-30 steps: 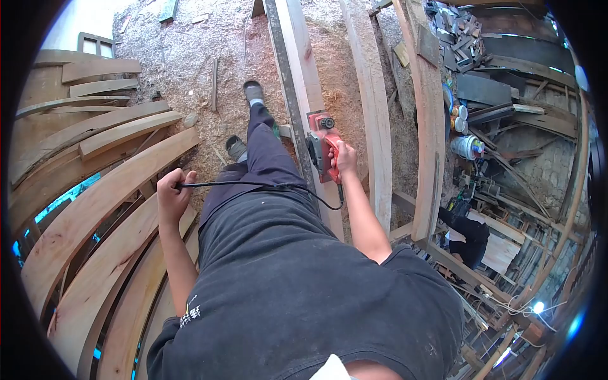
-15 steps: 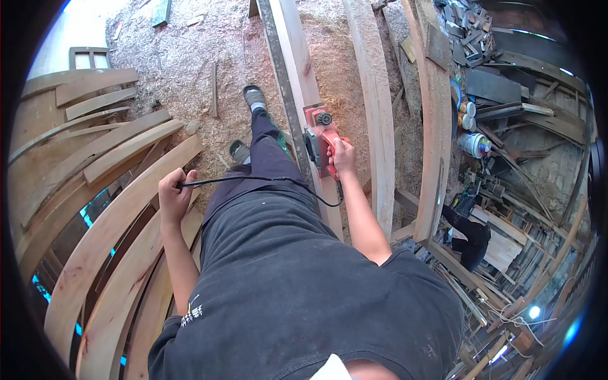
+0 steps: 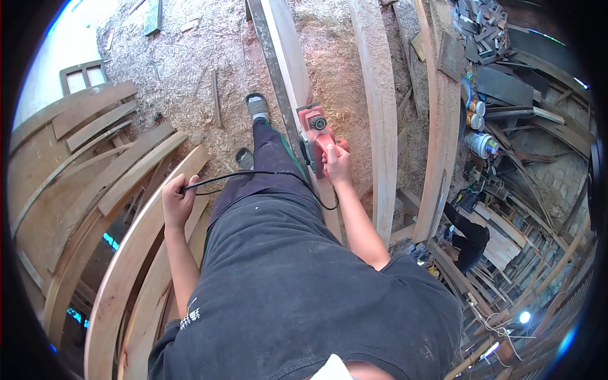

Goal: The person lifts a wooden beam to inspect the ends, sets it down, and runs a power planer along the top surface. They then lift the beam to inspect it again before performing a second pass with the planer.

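Note:
A red electric planer [image 3: 315, 132] with a black knob rests on a long pale wooden beam [image 3: 289, 57]. Its rear handle is gripped by my right hand [image 3: 337, 166], fingers wrapped round it. Out to the left, my left hand [image 3: 179, 201] is closed around the black power cord [image 3: 256, 172]. From there the cord runs across in front of my body and curves up toward the back of the planer. A dark, worn strip [image 3: 273, 69] lies along the beam's left side.
Curved planks [image 3: 136, 247] are stacked at left. Two more long timbers [image 3: 379, 114] [image 3: 437, 126] stand to the right. Shavings cover the ground [image 3: 183, 69]. Paint tubs [image 3: 479, 144] and scrap wood sit farther right, near a person in dark clothing [image 3: 470, 237].
The view has turned slightly, shifting the surroundings. My right hand still holds the planer on the beam. The cord at my left hand has shifted, and a second strand shows below it.

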Tool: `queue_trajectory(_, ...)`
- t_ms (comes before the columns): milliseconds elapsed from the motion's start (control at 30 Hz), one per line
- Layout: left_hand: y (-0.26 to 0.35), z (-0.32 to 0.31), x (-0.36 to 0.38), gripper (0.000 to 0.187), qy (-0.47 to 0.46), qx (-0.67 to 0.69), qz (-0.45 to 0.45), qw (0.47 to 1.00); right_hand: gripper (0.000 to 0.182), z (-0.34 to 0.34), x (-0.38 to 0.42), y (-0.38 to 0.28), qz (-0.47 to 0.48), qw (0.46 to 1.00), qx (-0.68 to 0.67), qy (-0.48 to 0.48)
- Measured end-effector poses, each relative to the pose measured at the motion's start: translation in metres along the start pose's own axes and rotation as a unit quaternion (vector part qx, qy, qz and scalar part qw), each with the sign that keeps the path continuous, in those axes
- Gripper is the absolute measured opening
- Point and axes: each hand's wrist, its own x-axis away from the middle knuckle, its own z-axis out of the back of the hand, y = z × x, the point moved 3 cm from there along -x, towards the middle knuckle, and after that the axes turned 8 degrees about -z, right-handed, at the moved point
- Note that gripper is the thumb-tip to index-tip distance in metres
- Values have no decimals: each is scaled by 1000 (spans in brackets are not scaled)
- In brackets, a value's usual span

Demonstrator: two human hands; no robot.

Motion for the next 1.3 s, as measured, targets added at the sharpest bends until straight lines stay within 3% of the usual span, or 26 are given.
queue_trajectory(200,25,11,-69,51,-5,19,21,1000,47,-19,-37,-50,39,994,99,17)
queue_trajectory(267,17,14,-88,50,-16,-4,30,999,36,-27,-48,-62,79,993,90,5)
queue_trajectory(600,20,41,-168,51,5,7,62,998,47,-62,-72,-141,100,981,162,24)
queue_trajectory(1033,8,80,-308,51,-12,2,44,999,46,-121,-122,-228,76,984,157,39)
queue_trajectory(1167,10,94,-356,51,-23,44,80,996,46,-141,-142,-255,52,988,143,35)
queue_trajectory(1300,7,112,-406,51,-41,10,38,998,44,-160,-154,-286,31,991,122,35)
